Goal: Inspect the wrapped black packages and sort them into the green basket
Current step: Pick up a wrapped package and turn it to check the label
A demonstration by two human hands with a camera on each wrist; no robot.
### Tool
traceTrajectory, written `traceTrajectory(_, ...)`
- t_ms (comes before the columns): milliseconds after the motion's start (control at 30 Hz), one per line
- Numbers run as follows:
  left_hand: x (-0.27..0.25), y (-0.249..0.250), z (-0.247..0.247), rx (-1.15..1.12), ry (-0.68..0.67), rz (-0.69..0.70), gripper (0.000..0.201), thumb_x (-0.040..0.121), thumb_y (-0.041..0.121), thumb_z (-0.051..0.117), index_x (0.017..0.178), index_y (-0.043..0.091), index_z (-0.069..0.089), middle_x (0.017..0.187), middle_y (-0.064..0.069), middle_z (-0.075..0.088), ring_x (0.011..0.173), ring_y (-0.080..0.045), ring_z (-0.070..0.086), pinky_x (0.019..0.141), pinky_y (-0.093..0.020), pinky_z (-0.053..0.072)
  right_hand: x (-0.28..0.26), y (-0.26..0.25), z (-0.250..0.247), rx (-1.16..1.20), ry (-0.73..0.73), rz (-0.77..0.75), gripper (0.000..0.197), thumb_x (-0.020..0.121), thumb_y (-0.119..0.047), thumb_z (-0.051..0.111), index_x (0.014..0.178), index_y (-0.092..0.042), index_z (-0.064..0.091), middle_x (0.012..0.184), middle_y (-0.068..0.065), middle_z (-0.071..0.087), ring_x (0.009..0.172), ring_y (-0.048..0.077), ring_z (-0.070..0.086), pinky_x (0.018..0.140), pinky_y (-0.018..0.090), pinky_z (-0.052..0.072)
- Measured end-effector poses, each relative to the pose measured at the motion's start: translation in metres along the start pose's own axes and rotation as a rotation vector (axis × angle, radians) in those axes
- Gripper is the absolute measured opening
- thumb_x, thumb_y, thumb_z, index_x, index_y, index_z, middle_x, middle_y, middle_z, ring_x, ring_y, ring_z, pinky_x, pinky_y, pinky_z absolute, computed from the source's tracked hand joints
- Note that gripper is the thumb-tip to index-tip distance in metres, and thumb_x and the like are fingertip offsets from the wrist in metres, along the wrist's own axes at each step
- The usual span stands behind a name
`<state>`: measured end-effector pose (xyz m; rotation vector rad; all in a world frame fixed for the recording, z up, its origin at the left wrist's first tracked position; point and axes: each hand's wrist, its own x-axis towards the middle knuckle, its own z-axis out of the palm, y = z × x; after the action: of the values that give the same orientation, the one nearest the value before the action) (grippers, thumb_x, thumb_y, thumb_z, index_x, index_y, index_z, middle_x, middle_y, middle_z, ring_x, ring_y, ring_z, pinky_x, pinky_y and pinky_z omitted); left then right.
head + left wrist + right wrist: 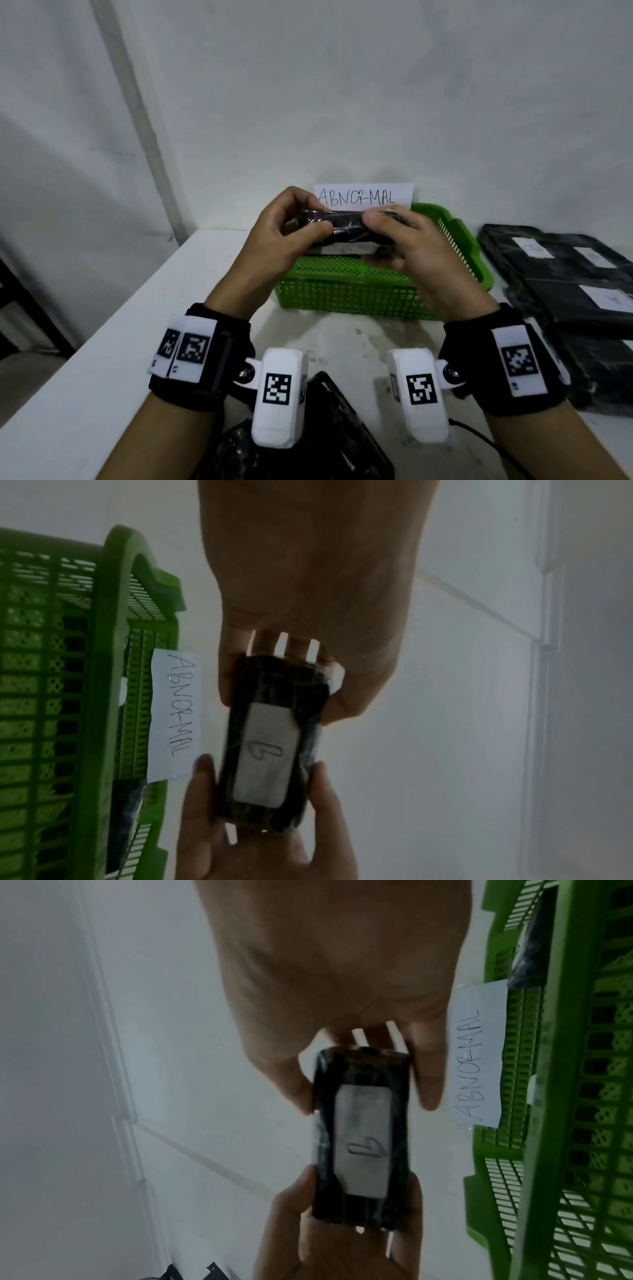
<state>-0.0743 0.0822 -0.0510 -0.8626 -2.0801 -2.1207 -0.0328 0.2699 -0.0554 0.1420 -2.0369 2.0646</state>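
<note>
Head view: the left hand (274,233) and right hand (421,246) each gripped an end of one black package (342,222), held just above the green basket (342,294); more packages (561,274) lay right of the basket.

Left wrist view: a white label (270,753) faced the camera; slick wrap could slip from the fingertips (205,767).

Right wrist view: the ABNORMAL sign (479,1053) stood at the basket's rim; a misread label could cause a wrong sort.

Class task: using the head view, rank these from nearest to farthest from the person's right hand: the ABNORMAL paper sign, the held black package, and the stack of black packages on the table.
1. The held black package: gripped by the right hand itself.
2. The ABNORMAL paper sign: just behind the fingers, at the green basket's far rim.
3. The stack of black packages: off to the right on the table.
</note>
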Motion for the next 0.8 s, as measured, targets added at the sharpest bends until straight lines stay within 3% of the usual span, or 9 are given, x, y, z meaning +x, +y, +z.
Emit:
traceTrajectory(133,0.001,-0.005,0.009,0.079,0.029,-0.03,0.013,0.09,0.001,0.066,0.096,0.009,0.057,0.09,-0.002,0.064,0.071,-0.008,0.064,0.061,-0.023,0.053,-0.001,0.004,-0.003,-0.071,0.044,0.063,0.015,0.091,-0.025,0.072,0.085,-0.012,0.077,0.083,0.002,0.076,0.076,0.014,0.071,0.06,0.028,0.061)
traceTrajectory(233,0.003,-0.005,0.011,0.052,0.06,-0.021,0.013,0.083,0.011,0.067,0.091,0.018,0.058,0.098,-0.004,0.067,0.078,-0.009,0.065,0.067,-0.028,0.057,-0.002,0.002,-0.007,-0.118,0.072,-0.038,0.011,0.091,-0.023,0.073,0.086,-0.014,0.078,0.082,0.001,0.077,0.078,0.012,0.072,0.068,0.03,0.061)
traceTrajectory(333,0.003,-0.003,0.009,0.028,0.01,-0.12,0.025,0.084,0.026,0.064,0.107,0.025,0.055,0.114,-0.002,0.066,0.092,-0.013,0.068,0.083,-0.042,0.057,-0.005,-0.005,-0.009,-0.112,0.043,-0.161,0.005,0.088,-0.019,0.077,0.088,-0.024,0.078,0.087,-0.005,0.077,0.084,0.008,0.072,0.078,0.028,0.059)
traceTrajectory(433,0.001,0.0,0.009,-0.143,-0.086,-0.224,0.03,0.097,0.032,0.06,0.124,0.029,0.049,0.122,-0.003,0.065,0.096,-0.026,0.072,0.077,-0.042,0.06,-0.01,-0.014,-0.012,-0.129,0.003,-0.225,0.027,0.085,-0.016,0.079,0.109,-0.027,0.073,0.102,-0.008,0.074,0.085,0.0,0.068,0.072,0.014,0.051)
traceTrajectory(533,0.002,0.005,0.012,-0.272,-0.099,-0.166,0.032,0.095,0.022,0.062,0.123,0.027,0.049,0.118,-0.006,0.066,0.095,-0.033,0.073,0.072,-0.036,0.06,-0.008,-0.01,-0.01,-0.019,0.067,-0.164,0.048,0.088,-0.028,0.076,0.131,-0.034,0.059,0.131,-0.006,0.062,0.11,0.005,0.066,0.085,0.021,0.055)
traceTrajectory(600,0.006,0.004,0.015,-0.299,-0.09,-0.098,0.039,0.084,0.006,0.059,0.116,0.024,0.046,0.119,-0.011,0.062,0.098,-0.033,0.071,0.073,-0.037,0.06,-0.007,-0.011,-0.007,0.155,0.15,-0.018,0.045,0.093,-0.026,0.071,0.135,-0.028,0.054,0.128,-0.001,0.063,0.104,0.015,0.071,0.077,0.025,0.059)
traceTrajectory(667,0.009,0.001,0.017,-0.262,-0.103,-0.051,0.04,0.077,0.001,0.053,0.109,0.023,0.043,0.117,-0.011,0.058,0.099,-0.029,0.069,0.072,-0.04,0.06,-0.006,-0.011,-0.005,0.202,0.109,0.12,0.04,0.094,-0.027,0.068,0.132,-0.019,0.057,0.119,0.006,0.073,0.091,0.027,0.077,0.061,0.028,0.061)
traceTrajectory(800,0.011,-0.006,0.023,-0.201,-0.088,-0.036,0.029,0.083,0.012,0.063,0.1,0.024,0.043,0.107,-0.006,0.063,0.088,-0.024,0.07,0.063,-0.035,0.059,-0.004,-0.004,-0.008,0.123,0.148,0.114,0.031,0.092,-0.024,0.071,0.12,-0.013,0.063,0.102,0.006,0.076,0.077,0.019,0.075,0.049,0.026,0.055)
